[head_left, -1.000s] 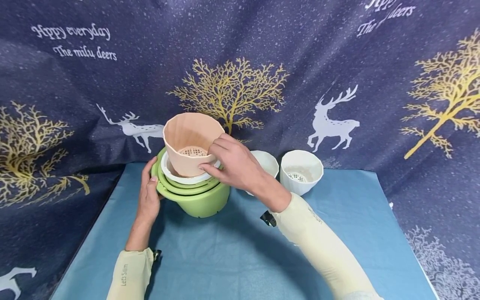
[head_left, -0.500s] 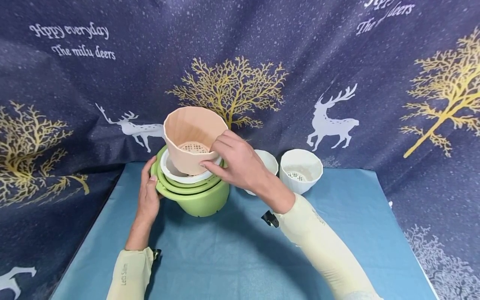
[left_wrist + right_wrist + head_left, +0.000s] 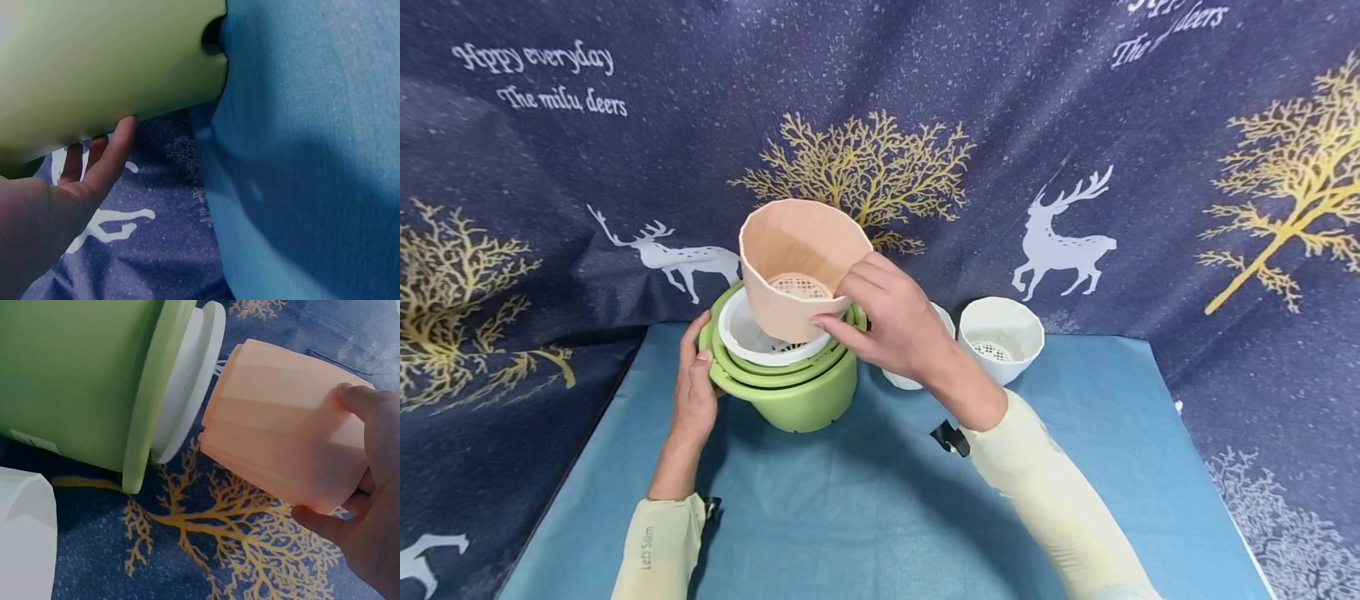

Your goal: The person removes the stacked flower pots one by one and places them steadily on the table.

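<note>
My right hand (image 3: 880,321) grips the rim of a peach ribbed pot (image 3: 797,267) (image 3: 281,437), held tilted just above a white inner pot (image 3: 752,337) (image 3: 187,381). That white pot is nested in a stack of green pots (image 3: 797,392) (image 3: 69,381) on the blue tablecloth. A mesh insert shows in the peach pot's bottom. My left hand (image 3: 692,392) rests flat against the green stack's left side, fingers straight along the rim (image 3: 106,156); the green wall (image 3: 106,62) fills the left wrist view.
Two white pots stand behind my right forearm: one partly hidden (image 3: 917,379), one with a mesh bottom (image 3: 1003,333). A white pot's edge (image 3: 22,537) shows in the right wrist view. A dark curtain with deer and trees (image 3: 1075,167) backs the blue table (image 3: 850,517).
My right hand has lifted the peach pot up and slightly right, out of the white inner pot. The left hand has stayed on the green stack.
</note>
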The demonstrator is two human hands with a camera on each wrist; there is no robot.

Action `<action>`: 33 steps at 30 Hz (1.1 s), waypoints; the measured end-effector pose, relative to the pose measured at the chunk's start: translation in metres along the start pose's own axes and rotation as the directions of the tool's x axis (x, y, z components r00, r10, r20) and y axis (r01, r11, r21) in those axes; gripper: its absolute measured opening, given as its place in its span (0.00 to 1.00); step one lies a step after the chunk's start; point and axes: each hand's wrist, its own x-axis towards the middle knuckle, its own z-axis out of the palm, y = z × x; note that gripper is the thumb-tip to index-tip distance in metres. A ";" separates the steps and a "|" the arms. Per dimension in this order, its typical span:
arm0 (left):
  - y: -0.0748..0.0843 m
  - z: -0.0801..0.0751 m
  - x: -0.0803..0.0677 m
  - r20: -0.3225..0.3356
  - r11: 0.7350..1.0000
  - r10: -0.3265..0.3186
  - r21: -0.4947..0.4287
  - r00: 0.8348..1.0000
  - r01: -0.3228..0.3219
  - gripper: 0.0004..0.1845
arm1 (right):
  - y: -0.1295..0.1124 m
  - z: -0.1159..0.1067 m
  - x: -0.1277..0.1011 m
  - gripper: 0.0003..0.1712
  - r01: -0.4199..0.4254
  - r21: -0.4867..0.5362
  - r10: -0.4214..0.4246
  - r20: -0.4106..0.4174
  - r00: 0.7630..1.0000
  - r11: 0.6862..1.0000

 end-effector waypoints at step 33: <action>0.000 0.000 -0.002 0.011 1.000 -0.011 -0.011 1.000 0.011 0.29 | 0.003 -0.042 -0.030 0.10 -0.023 0.019 0.025 -0.119 0.993 1.000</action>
